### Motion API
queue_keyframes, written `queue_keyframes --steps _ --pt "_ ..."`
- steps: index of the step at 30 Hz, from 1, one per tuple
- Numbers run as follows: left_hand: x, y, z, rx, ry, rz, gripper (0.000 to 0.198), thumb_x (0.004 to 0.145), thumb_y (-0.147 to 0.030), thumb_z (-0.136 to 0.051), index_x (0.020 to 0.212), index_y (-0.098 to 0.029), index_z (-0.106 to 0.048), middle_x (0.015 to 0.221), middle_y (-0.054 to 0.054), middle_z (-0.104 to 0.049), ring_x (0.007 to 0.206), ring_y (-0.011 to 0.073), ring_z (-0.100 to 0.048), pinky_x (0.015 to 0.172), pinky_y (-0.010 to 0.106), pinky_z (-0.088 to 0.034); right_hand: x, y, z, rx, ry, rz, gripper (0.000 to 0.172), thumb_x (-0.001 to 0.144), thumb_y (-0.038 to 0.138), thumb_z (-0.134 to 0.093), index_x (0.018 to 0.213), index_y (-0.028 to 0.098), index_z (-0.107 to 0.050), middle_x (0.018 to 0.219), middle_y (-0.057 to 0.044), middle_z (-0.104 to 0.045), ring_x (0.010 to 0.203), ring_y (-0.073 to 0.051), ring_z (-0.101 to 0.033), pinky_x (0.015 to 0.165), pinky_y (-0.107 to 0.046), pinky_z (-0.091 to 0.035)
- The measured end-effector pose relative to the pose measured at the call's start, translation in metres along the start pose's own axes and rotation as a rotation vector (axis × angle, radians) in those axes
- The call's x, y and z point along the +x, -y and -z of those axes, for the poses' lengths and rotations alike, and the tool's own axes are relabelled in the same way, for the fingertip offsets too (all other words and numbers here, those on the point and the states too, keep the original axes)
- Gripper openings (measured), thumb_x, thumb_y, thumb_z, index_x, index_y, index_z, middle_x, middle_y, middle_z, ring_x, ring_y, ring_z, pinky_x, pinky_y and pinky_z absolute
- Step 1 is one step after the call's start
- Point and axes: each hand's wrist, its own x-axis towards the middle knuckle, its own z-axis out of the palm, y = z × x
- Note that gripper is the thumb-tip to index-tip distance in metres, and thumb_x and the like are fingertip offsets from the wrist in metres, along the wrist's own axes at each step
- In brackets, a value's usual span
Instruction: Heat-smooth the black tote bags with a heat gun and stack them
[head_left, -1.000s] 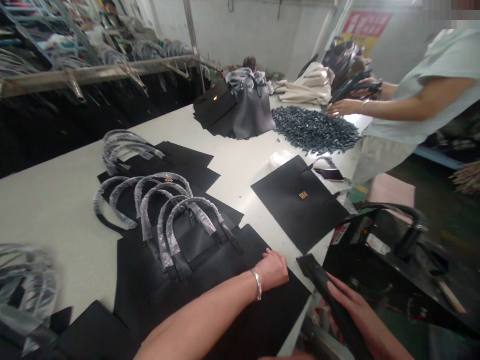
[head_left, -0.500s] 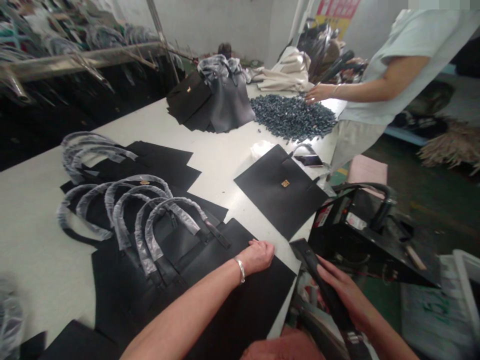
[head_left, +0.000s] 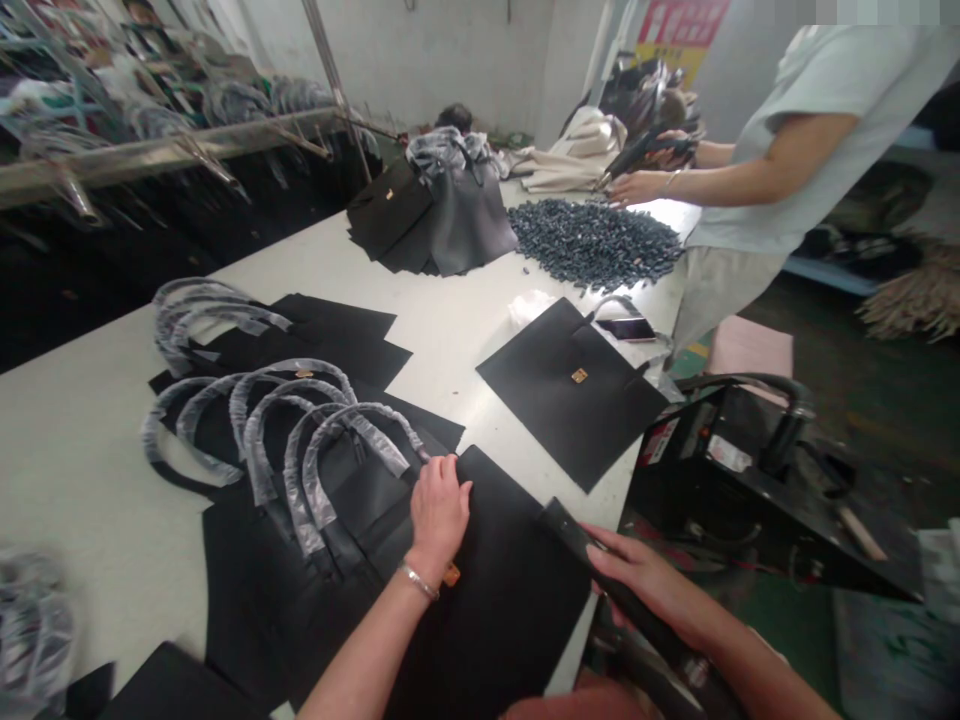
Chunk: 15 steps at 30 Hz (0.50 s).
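My left hand (head_left: 439, 515) lies flat on a black bag panel (head_left: 495, 610), its fingertips close to a row of plastic-wrapped bag handles (head_left: 315, 470). A small gold clasp (head_left: 451, 575) shows just beside my left wrist. My right hand (head_left: 637, 585) grips a long black strap (head_left: 600, 570) at the panel's right side, and the strap's lower end is hidden near my body. Another black panel with a gold clasp (head_left: 571, 395) lies farther up the white table (head_left: 450, 335).
A black machine (head_left: 739, 470) with a curved handle stands right of the table. A co-worker (head_left: 780, 160) stands beyond a heap of dark granules (head_left: 596, 243). Stacked dark bags (head_left: 442, 215), cream bags (head_left: 574, 165), and a phone (head_left: 626, 328) lie on the table.
My left hand has slid left and now lies with its fingers toward the wrapped handles, uncovering a gold clasp. My right hand has moved slightly up the strap. The co-worker's hands have shifted slightly.
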Motion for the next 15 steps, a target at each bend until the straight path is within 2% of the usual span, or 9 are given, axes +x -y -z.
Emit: queue_keyframes --steps 2,5,10,15 --pt "-0.009 0.008 0.005 0.036 0.027 0.078 0.042 0.086 -0.029 -0.066 0.119 -0.014 -0.046 0.109 0.009 -0.053 0.101 0.0247 -0.052 0.088 0.037 -0.048 0.006 0.006 -0.001 0.012 0.023 -0.025 0.066 0.087 0.052 -0.055 0.142 0.021 -0.04 0.071 0.0 -0.064 0.043 -0.01 -0.057 0.038 -0.019 -0.04" --pt "-0.014 0.014 0.005 0.038 0.09 0.118 0.048 0.081 -0.034 -0.072 0.118 -0.016 -0.047 0.108 0.007 -0.052 0.101 0.0246 -0.051 0.088 0.036 -0.048 0.018 0.017 -0.006 0.033 0.039 -0.04 0.065 0.087 0.053 -0.055 0.142 0.022 -0.04 0.069 0.0 -0.064 0.041 -0.011 -0.057 0.035 -0.018 -0.04" --pt "-0.013 0.017 0.001 -0.037 0.094 0.18 0.059 0.075 -0.035 -0.078 0.119 -0.018 -0.044 0.11 0.007 -0.051 0.104 0.025 -0.051 0.089 0.036 -0.049 0.034 0.036 -0.021 -0.014 0.01 0.053 0.062 0.09 0.048 -0.052 0.143 0.019 -0.037 0.07 0.0 -0.062 0.041 -0.01 -0.057 0.036 -0.018 -0.04" --pt "-0.013 0.02 -0.001 -0.117 0.06 0.224 0.064 0.071 -0.034 -0.081 0.12 -0.017 -0.042 0.111 0.007 -0.052 0.105 0.0262 -0.051 0.09 0.038 -0.048 0.023 0.028 -0.006 0.001 0.031 0.04 0.066 0.087 0.052 -0.058 0.142 0.021 -0.04 0.068 0.002 -0.061 0.041 -0.009 -0.055 0.038 -0.018 -0.039"
